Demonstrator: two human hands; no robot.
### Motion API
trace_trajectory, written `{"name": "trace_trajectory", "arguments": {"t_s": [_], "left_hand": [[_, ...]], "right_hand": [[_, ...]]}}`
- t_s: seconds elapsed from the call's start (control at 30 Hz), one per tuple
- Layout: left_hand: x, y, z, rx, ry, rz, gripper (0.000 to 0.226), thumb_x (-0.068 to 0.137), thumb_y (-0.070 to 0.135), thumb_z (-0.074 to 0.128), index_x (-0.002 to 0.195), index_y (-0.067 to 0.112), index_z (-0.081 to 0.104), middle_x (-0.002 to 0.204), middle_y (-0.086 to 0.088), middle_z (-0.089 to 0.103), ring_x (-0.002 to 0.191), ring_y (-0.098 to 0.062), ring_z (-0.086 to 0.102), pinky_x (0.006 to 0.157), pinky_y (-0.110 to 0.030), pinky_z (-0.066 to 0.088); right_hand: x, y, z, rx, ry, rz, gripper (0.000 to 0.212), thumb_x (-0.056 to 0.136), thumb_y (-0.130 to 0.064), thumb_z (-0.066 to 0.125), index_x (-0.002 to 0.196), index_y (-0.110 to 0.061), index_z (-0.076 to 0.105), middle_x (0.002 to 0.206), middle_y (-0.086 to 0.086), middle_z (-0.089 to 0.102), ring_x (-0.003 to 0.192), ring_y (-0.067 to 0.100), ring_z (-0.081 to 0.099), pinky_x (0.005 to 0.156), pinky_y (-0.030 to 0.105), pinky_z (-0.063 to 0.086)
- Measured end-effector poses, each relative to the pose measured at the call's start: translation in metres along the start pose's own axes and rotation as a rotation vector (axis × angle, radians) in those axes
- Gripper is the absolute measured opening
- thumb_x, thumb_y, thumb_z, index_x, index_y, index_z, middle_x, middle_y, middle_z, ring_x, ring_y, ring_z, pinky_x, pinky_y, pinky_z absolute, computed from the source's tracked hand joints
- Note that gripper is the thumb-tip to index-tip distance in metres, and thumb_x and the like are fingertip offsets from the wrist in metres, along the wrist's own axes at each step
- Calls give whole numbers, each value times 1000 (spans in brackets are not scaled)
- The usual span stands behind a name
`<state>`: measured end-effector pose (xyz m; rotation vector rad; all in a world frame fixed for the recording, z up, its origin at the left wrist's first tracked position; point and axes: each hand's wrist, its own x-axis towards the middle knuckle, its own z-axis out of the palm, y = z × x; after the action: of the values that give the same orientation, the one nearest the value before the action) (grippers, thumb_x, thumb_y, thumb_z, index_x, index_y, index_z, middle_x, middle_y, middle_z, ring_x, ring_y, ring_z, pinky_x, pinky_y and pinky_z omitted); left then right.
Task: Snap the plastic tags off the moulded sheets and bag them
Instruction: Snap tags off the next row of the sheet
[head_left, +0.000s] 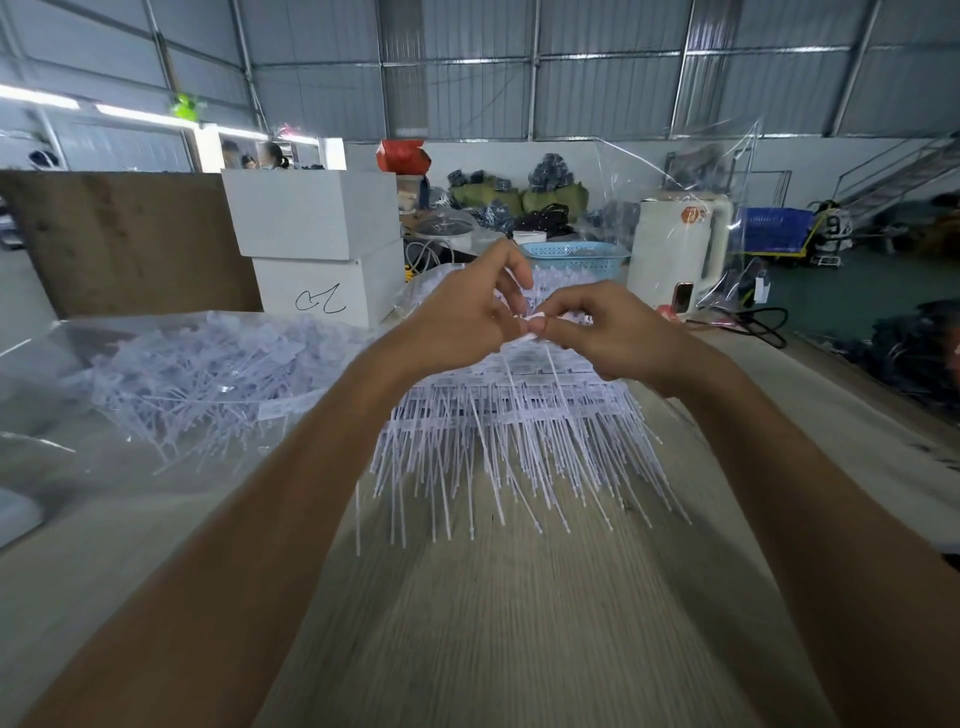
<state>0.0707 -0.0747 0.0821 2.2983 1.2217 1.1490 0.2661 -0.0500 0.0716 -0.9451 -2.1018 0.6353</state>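
A thick stack of white moulded tag sheets lies on the wooden table in front of me, thin stems fanning toward me. Above its far edge my left hand and my right hand meet. Together they pinch one small white tag between thumbs and fingertips. To the left, a clear plastic bag holds a loose heap of snapped-off tags.
Two stacked white boxes stand behind the bag, with a brown board to their left. A light blue basket and a white kettle wrapped in clear film sit at the back right. The table's right edge drops to the floor.
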Motion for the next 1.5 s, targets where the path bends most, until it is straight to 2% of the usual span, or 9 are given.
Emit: {"name": "trace_trajectory", "arguments": {"t_s": [0.1, 0.23, 0.33, 0.6, 0.7, 0.87, 1.13, 1.33, 1.5], "left_hand": [[1, -10, -5, 90, -5, -94, 27, 90, 31, 75, 102, 14, 57, 93, -4, 68, 78, -16, 65, 70, -40, 54], [-1, -24, -4, -9, -122, -210, 21, 101, 32, 59, 98, 11, 60, 73, -1, 71, 65, -10, 63, 69, -31, 46], [1, -23, -2, 10, -48, -150, 22, 100, 26, 60, 92, 6, 60, 66, -2, 64, 68, -21, 60, 71, -38, 49], [4, -10, -7, -78, 186, -83, 31, 99, 22, 62, 76, 3, 57, 39, 15, 39, 42, 0, 35, 61, -27, 46], [3, -7, -10, -141, 176, -114, 35, 98, 25, 65, 68, 10, 56, 45, 16, 40, 46, -1, 38, 59, -17, 43], [4, -11, -12, -211, 174, -160, 36, 96, 26, 68, 68, 6, 58, 60, -3, 43, 60, -16, 42, 65, -30, 41], [3, -16, -15, -324, 44, -324, 33, 94, 25, 69, 72, 4, 58, 44, 7, 34, 40, -10, 30, 43, -17, 27], [2, -13, -17, -339, 75, -296, 34, 97, 36, 65, 65, 25, 63, 50, 6, 43, 47, -11, 38, 51, -25, 29], [1, -4, -13, -157, 31, -160, 17, 93, 39, 69, 88, 23, 70, 52, 14, 54, 49, -1, 46, 50, -15, 37]], "right_hand": [[0, 1, -4, -18, 54, -25, 22, 93, -33, 70, 91, -12, 72, 84, -6, 66, 41, 2, 42, 39, 16, 34], [1, 1, -8, -5, 98, 25, 19, 93, -34, 71, 86, -16, 70, 78, -6, 61, 38, 4, 36, 39, 20, 31], [0, -2, -8, 31, 44, 42, 20, 93, -30, 71, 86, -11, 68, 75, -9, 56, 37, 2, 34, 39, 19, 29], [0, -12, -15, 89, -24, -70, 17, 96, -27, 69, 87, -13, 70, 63, -12, 57, 40, 6, 32, 41, 20, 29], [-2, -8, -15, 121, -42, -87, 13, 98, -21, 66, 90, -12, 71, 60, -14, 57, 40, 7, 31, 41, 20, 29], [2, -8, -6, -81, 87, -184, 10, 96, -18, 68, 96, -12, 76, 81, -7, 69, 60, 2, 56, 58, 15, 39], [4, -7, 4, -542, 221, -454, 15, 97, -15, 65, 107, -8, 74, 97, 5, 68, 86, 23, 61, 75, 38, 48], [5, -5, 14, -387, 214, -342, 15, 100, -19, 62, 103, -6, 70, 91, 7, 68, 85, 24, 61, 78, 40, 47], [3, -6, 13, -276, 243, -280, 17, 99, -24, 65, 107, -11, 71, 95, 2, 71, 88, 19, 63, 82, 37, 49]]}}
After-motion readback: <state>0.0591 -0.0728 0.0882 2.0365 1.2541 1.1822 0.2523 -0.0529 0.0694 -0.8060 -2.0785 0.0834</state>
